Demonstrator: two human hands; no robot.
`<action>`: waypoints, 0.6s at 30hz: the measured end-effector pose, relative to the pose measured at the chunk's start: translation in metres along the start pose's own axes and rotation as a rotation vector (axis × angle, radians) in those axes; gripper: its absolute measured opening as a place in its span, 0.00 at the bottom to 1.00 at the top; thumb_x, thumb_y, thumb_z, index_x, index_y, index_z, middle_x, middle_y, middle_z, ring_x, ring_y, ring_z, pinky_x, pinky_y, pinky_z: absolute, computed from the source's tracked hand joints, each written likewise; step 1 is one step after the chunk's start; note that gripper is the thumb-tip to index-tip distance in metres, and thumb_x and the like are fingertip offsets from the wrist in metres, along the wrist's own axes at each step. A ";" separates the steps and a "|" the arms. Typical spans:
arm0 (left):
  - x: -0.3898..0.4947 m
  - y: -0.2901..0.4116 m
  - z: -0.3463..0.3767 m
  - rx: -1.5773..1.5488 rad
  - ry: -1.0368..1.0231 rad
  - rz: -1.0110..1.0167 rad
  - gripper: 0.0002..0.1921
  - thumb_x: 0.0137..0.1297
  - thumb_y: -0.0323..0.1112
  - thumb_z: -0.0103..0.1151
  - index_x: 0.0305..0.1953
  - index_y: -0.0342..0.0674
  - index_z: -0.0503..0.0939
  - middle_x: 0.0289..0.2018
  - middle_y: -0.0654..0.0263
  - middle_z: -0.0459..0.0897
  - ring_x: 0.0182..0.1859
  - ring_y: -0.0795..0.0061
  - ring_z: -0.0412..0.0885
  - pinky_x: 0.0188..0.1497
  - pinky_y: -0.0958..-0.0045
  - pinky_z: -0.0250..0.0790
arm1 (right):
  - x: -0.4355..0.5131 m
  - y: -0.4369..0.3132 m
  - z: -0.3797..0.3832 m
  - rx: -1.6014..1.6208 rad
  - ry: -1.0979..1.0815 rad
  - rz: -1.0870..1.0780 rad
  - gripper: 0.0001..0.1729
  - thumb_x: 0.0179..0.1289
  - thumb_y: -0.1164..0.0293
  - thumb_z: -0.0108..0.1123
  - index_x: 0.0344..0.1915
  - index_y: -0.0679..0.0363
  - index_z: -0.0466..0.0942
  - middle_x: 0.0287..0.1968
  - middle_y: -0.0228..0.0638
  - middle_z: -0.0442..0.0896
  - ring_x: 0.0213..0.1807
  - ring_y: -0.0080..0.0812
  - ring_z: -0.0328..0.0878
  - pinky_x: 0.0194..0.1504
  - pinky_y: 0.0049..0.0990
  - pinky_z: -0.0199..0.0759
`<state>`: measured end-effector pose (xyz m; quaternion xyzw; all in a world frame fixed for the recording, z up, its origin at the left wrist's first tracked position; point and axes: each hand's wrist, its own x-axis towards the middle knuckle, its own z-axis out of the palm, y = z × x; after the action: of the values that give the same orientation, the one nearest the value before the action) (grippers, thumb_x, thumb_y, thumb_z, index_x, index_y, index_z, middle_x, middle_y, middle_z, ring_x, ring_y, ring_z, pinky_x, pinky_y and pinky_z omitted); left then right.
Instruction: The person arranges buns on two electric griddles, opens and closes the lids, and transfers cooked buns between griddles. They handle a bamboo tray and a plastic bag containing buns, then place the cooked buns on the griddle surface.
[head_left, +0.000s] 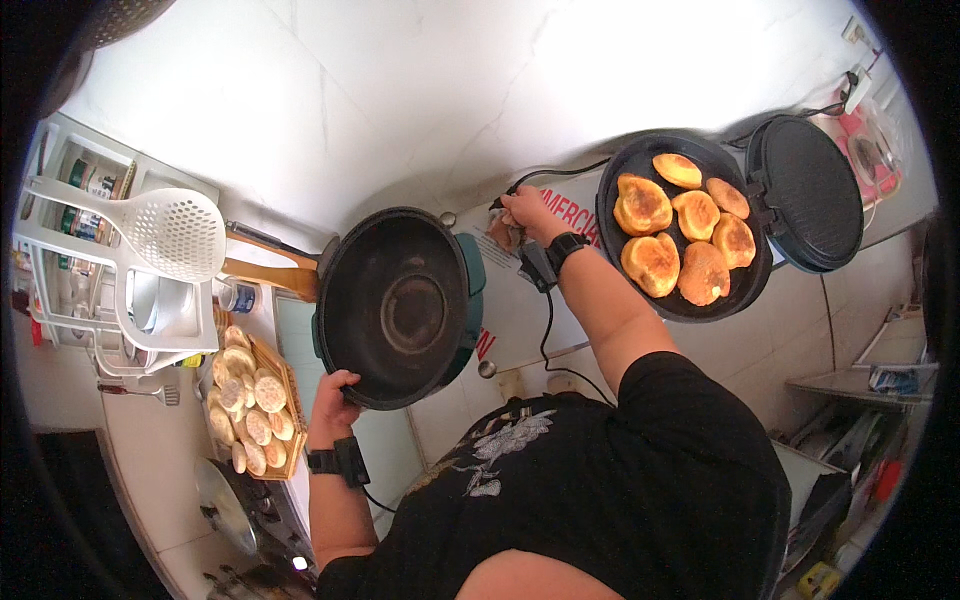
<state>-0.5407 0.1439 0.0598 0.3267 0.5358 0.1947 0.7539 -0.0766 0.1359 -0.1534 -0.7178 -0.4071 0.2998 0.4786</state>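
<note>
A deep black round pan (424, 311) with teal side handles sits left of centre before me. My left hand (335, 401) grips its near rim, thumb over the edge. Further right, my right hand (531, 210) is closed on a crumpled brownish cloth or paper (506, 231). A black power cord (566, 174) runs to the fingers of this hand; whether they also hold it I cannot tell. Beside my right forearm, an electric griddle (761, 277) lies with its dark lid (810, 191) swung back. Several browned flatbreads (654, 264) lie in it.
At left, a white rack (161, 330) holds jars, with a white perforated skimmer (176, 232) over it. Below stands a wicker basket (289, 461) of small round breads (259, 427). Wooden handles (277, 277) reach the pan's left side. A pink plastic-wrapped item (862, 154) stands behind the lid.
</note>
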 end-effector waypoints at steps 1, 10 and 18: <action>-0.002 -0.003 -0.005 0.024 0.045 -0.033 0.21 0.45 0.24 0.54 0.45 0.28 0.76 0.41 0.55 0.83 0.39 0.57 0.83 0.44 0.59 0.79 | 0.006 0.006 0.001 -0.063 0.022 -0.050 0.19 0.56 0.64 0.61 0.38 0.71 0.79 0.32 0.51 0.82 0.33 0.49 0.81 0.33 0.37 0.74; -0.013 -0.041 -0.028 -0.158 -0.004 -0.036 0.20 0.45 0.24 0.55 0.44 0.29 0.76 0.40 0.56 0.83 0.40 0.58 0.83 0.44 0.58 0.78 | 0.001 -0.021 0.006 0.399 0.166 0.299 0.06 0.59 0.76 0.57 0.35 0.67 0.74 0.26 0.37 0.77 0.23 0.31 0.76 0.22 0.30 0.66; -0.052 -0.069 -0.036 -0.175 0.076 0.051 0.19 0.47 0.26 0.56 0.46 0.33 0.76 0.40 0.59 0.83 0.37 0.60 0.82 0.36 0.61 0.77 | -0.028 -0.062 -0.010 0.514 0.055 0.291 0.10 0.56 0.75 0.59 0.38 0.68 0.75 0.30 0.36 0.77 0.27 0.31 0.77 0.27 0.32 0.70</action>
<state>-0.5961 0.0717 0.0389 0.2655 0.5366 0.2720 0.7534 -0.1004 0.1202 -0.0911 -0.6316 -0.1977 0.4391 0.6076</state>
